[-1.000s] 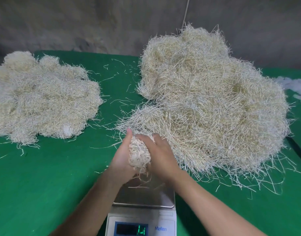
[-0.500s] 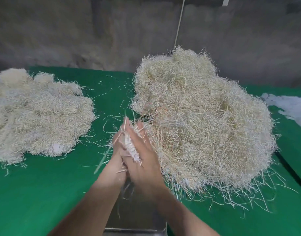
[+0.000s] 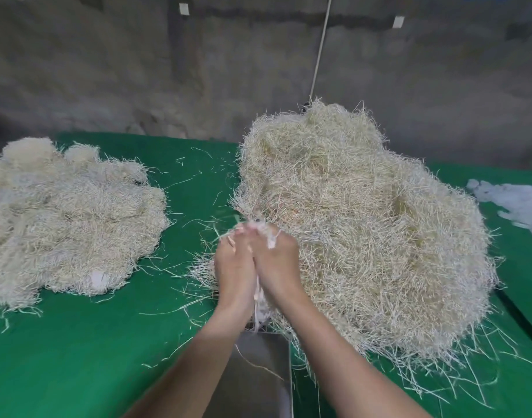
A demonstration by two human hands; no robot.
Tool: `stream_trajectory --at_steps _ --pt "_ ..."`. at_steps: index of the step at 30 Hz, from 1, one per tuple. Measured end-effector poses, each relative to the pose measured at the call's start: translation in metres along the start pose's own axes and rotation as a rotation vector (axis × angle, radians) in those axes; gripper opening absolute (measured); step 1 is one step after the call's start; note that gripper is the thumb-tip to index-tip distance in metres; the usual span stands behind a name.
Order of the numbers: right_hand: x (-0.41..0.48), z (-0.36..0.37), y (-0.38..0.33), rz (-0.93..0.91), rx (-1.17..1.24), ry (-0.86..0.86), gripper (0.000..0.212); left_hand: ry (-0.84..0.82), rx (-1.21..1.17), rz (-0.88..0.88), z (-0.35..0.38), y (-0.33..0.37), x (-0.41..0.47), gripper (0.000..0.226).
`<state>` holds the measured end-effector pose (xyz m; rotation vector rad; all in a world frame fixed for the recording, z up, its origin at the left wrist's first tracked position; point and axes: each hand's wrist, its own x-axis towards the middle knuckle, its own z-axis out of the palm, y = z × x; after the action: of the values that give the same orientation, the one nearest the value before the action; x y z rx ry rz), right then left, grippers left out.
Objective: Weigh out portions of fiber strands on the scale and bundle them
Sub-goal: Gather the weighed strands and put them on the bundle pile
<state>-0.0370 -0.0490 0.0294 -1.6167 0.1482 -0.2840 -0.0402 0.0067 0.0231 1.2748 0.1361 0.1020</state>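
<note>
My left hand (image 3: 233, 267) and my right hand (image 3: 278, 260) are pressed together palm to palm around a small portion of pale fiber strands (image 3: 260, 294). Strand ends stick out above the fingertips and below the heels of the hands. The hands hover above the steel pan of the scale (image 3: 258, 372), which holds a few stray strands; its display is out of frame. A big loose heap of fiber strands (image 3: 364, 230) lies right beside my right hand.
A second, flatter heap of bundled strands (image 3: 63, 218) lies at the left on the green table cover (image 3: 78, 357). White material (image 3: 518, 203) sits at the far right edge. Loose strands litter the cloth. A grey wall stands behind.
The hands have lifted the portion off the scale pan and closed flat around it, moving up and away from me. The camera has tilted up, so the scale's display has left the frame.
</note>
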Motion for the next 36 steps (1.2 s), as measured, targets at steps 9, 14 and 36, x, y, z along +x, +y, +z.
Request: stream_trajectory --at_steps 9,14,36 --pt "0.0 -0.003 0.029 -0.187 -0.304 0.157 0.036 -0.128 -0.318 -0.408 0.006 0.011 0.029 0.052" --pt "0.005 -0.006 0.025 -0.376 -0.492 0.084 0.029 0.086 0.025 -0.3 0.006 -0.001 0.034 0.029" --pt "0.018 -0.029 0.019 -0.201 -0.289 0.145 0.011 -0.077 0.168 -0.209 0.016 -0.002 0.027 0.034"
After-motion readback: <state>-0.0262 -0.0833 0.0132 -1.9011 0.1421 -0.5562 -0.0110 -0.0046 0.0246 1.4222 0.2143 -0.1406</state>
